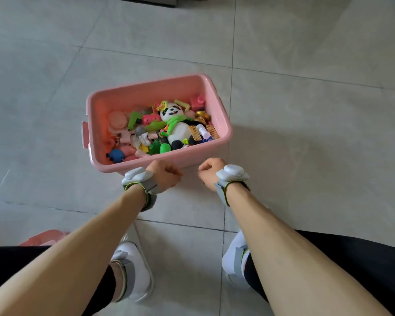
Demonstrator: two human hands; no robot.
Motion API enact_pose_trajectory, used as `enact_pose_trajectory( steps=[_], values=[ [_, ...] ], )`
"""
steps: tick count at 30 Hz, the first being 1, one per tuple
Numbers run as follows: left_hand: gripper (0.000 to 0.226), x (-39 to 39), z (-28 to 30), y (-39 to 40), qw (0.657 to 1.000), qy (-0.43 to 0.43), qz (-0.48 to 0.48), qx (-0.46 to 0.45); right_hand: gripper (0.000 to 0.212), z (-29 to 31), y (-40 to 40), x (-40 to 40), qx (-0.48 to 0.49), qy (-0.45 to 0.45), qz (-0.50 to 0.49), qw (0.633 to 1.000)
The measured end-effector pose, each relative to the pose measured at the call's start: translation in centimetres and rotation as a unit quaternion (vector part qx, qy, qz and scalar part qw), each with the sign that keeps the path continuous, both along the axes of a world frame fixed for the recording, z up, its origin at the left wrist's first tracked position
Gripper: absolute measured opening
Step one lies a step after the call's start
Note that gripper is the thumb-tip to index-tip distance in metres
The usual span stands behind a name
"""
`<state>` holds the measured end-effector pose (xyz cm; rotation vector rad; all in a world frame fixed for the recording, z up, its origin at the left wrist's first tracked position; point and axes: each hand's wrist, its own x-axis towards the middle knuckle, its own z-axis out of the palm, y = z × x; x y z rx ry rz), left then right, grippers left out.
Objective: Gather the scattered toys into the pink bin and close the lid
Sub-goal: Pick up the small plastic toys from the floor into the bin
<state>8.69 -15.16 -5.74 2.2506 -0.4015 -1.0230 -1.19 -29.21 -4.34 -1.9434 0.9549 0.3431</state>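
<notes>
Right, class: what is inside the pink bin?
The pink bin holds a panda plush with a green scarf, lying on top of a heap of small plastic toys, among them a blue ball toy. The bin's bottom and whatever lies beneath the heap are covered.

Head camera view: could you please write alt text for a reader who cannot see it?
An open pink bin full of small toys, a panda plush on top, sits on a tiled floor. The left hand and right hand hover curled near its front edge, holding nothing.
</notes>
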Motion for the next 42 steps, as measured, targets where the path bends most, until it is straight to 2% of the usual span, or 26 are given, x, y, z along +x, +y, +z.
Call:
enact_pose_trajectory(
  steps=[2,4,6,8,10,13,17,22,24,27,30,33,36,42],
  values=[
    [0.019,1.2,1.9,0.7,1.000,-0.005,-0.020,0.012,0.020,1.4,-0.1,1.1,-0.037,-0.024,0.010,0.999],
    [0.018,2.5,3.4,1.2,1.000,-0.007,-0.009,0.018,0.023,2.4,-0.2,2.2,-0.113,-0.034,0.058,0.991],
    [0.017,3.8,4.3,1.7,0.999,0.012,0.034,0.004,0.030,3.0,-0.2,3.4,-0.192,-0.027,0.134,0.972],
    [0.015,4.7,4.9,1.9,0.996,0.024,0.086,-0.012,0.038,2.8,-0.2,4.7,-0.224,-0.001,0.198,0.954],
    [0.016,5.5,4.9,1.8,0.992,0.011,0.125,-0.019,0.043,2.6,-0.1,5.8,-0.234,0.035,0.241,0.941],
    [0.016,5.9,4.4,0.8,0.987,0.013,0.155,-0.030,0.053,1.6,-0.6,6.4,-0.210,0.044,0.240,0.947],
    [0.015,5.8,3.5,-1.2,0.981,0.044,0.175,-0.069,0.039,-0.1,-1.6,5.2,-0.271,0.066,0.244,0.929],
    [0.007,5.7,2.3,-4.7,0.968,0.078,0.203,-0.128,0.030,-0.8,-2.3,5.8,-0.245,0.040,0.234,0.940],
    [0.008,5.5,1.4,-5.8,0.967,0.093,0.205,-0.123,0.029,-0.8,-2.8,6.0,-0.240,0.034,0.241,0.940],
    [0.019,5.7,0.0,-5.8,0.989,-0.007,0.135,-0.060,0.033,-1.2,-3.5,5.2,-0.256,0.032,0.251,0.933],
    [0.021,5.4,0.0,-4.0,0.993,-0.111,0.039,0.000,0.041,-1.4,-3.5,4.3,-0.262,0.043,0.237,0.934],
    [0.021,4.0,0.2,-1.6,0.989,-0.145,-0.032,0.025,0.044,-1.1,-2.6,3.4,-0.263,0.049,0.227,0.937],
    [0.035,2.3,-0.1,0.3,0.968,-0.211,-0.132,0.046,0.045,-0.2,-1.4,2.3,-0.263,0.054,0.220,0.938],
    [0.042,-0.6,-0.1,1.5,0.955,-0.226,-0.187,0.043,0.042,0.6,1.2,-2.1,-0.270,0.062,0.203,0.939]
  ],
)
